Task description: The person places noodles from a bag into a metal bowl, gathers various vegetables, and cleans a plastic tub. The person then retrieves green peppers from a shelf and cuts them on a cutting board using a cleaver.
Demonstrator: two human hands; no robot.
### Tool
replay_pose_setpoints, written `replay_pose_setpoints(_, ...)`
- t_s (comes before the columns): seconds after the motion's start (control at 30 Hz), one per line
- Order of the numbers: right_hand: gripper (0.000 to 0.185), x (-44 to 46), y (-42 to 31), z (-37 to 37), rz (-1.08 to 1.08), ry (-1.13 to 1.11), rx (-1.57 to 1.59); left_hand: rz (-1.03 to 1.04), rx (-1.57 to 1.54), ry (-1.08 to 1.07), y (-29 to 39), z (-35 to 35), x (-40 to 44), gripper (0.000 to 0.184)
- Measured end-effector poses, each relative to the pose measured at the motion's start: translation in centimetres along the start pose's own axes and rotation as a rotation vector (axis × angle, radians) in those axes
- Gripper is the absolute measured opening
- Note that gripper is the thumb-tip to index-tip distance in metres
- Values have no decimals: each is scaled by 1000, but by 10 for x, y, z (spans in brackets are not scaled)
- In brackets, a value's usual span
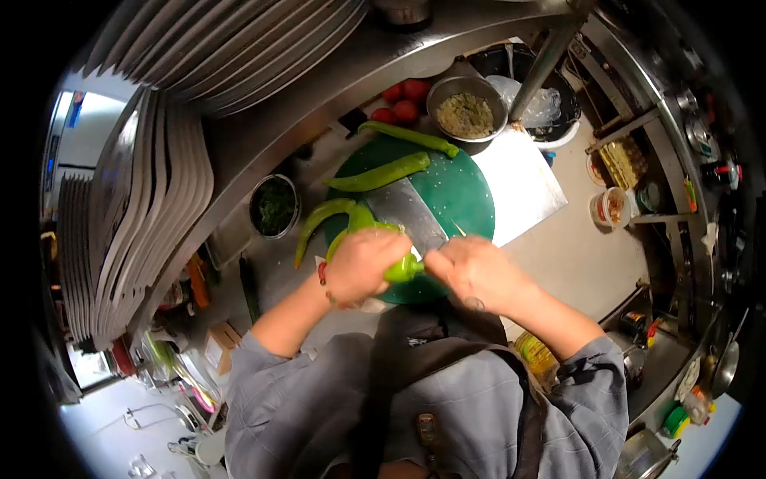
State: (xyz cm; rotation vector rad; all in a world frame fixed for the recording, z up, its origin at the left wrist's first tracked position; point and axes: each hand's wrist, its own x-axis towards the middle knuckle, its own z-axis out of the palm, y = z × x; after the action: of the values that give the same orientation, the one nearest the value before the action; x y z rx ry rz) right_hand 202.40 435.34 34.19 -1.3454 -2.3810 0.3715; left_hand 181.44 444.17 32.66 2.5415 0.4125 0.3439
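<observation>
My left hand (363,267) is closed around a long green pepper (401,271). The fingers of my right hand (483,275) are closed at the pepper's stem end. Both hands are over the near part of a round green cutting board (471,191). A wide metal blade (411,211) lies flat on the board just beyond my hands; its handle is not visible. More long green peppers (379,173) lie across the board's far side. A curved pepper (317,219) sits by its left edge. A thin pale sliver (459,229) shows above my right hand.
Behind the board stand a metal bowl (503,120) of chopped pale food and several tomatoes (407,100). A container of dark greens (275,206) is to the left. Stacked plates (152,207) fill the upper left. A metal post (546,72) rises at the upper right.
</observation>
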Motion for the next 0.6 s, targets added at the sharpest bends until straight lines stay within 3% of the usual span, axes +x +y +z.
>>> replay_pose_setpoints(0.03,22,-6,-4,-3,-18,-226,170,9,-44,32,12,4,-6,44)
replay_pose_setpoints(0.07,30,-10,-6,2,-153,-58,238,14,-91,62,23,9,-10,40)
replay_pose_setpoints(0.23,29,-25,-15,-9,-199,-211,460,-108,-205,-26,67,15,-18,24)
replay_pose_setpoints(0.43,27,-51,-16,-21,-80,-152,438,-170,-190,76,100,32,2,23)
replay_pose_setpoints(0.6,22,-73,0,-5,20,-30,341,-258,96,-8,105,46,32,19)
